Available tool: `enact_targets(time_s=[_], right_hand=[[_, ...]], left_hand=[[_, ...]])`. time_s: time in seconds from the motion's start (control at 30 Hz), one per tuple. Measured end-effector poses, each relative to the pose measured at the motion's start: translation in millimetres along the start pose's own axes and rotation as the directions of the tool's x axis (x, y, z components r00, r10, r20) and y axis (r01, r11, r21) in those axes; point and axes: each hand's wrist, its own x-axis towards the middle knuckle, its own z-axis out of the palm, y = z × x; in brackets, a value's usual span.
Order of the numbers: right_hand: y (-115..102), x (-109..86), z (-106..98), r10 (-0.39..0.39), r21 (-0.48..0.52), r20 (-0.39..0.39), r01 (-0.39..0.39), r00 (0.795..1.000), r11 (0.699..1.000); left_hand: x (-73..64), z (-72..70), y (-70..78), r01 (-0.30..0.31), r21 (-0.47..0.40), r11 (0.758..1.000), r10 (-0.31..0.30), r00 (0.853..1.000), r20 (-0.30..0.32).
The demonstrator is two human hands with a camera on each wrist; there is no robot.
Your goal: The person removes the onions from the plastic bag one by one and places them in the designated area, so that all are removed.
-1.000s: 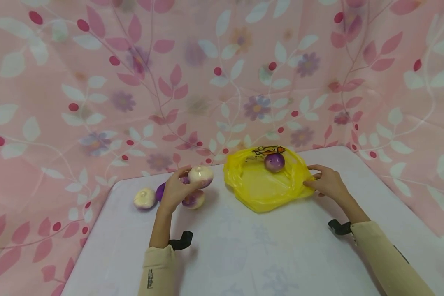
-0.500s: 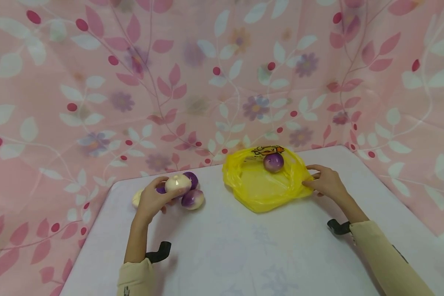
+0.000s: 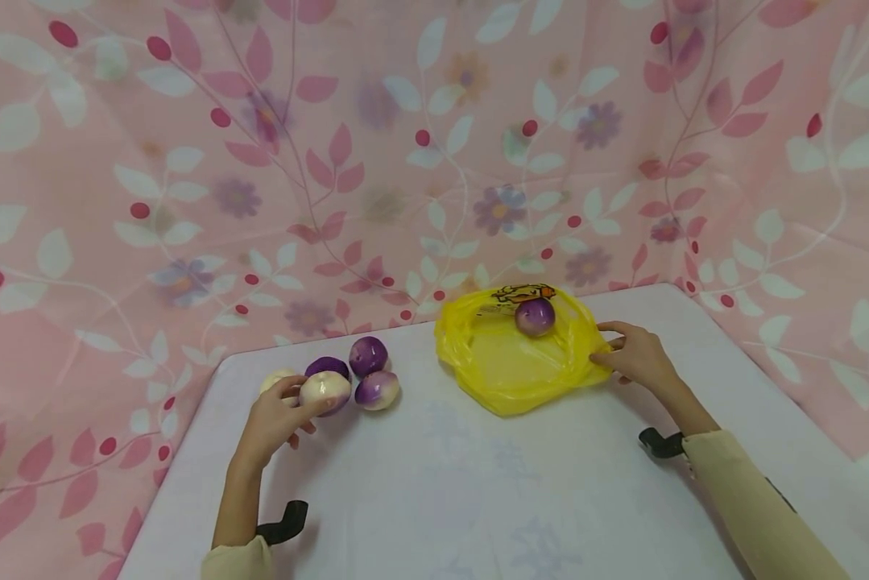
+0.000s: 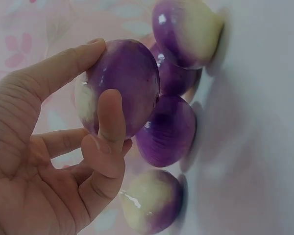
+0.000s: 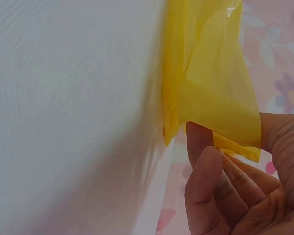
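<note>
My left hand (image 3: 271, 423) holds a glossy purple-and-white turnip (image 3: 325, 391) between thumb and fingers. In the left wrist view the held turnip (image 4: 125, 85) shows its purple side, raised off the table. Close behind it is a dark purple turnip (image 3: 328, 367), with another purple one (image 3: 368, 356) and a half-white one (image 3: 378, 390) to the right. A pale turnip (image 3: 278, 378) is partly hidden behind the left hand. My right hand (image 3: 640, 358) pinches the right edge of a yellow plastic bag (image 3: 470, 379), whose mouth is spread open. One purple turnip (image 3: 535, 317) lies in the bag.
Everything rests on a table (image 3: 434, 499) with a white cover. A pink floral curtain (image 3: 405, 201) hangs right behind the table and along its sides. Black curved pieces (image 3: 285, 524) stick out at both wrists.
My left hand has carried the turnip left and toward me, from over the right side of the group to its front left. The right hand and the bag stay nearly the same.
</note>
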Motion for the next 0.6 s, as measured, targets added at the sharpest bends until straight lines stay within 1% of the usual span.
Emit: enact_targets(time_s=[0.17,0.43,0.6], right_hand=[[-0.2,-0.7,-0.7,0.004,-0.003,0.000,-0.004,1.000,1.000],[-1.4,-2.3,-1.5,0.004,-0.004,0.003,-0.004,1.000,1.000],[-1.4,-2.4,-1.9,0.006,-0.001,0.005,-0.006,1.000,1.000]], left_hand=[[-3.9,2.6,-8.0,0.028,0.009,1.000,-0.028,0.999,0.017],[-6.9,6.0,-14.7,0.055,0.043,0.998,-0.056,0.998,0.033],[-7.1,9.9,-22.9,0.068,0.030,0.997,-0.069,0.997,0.040]])
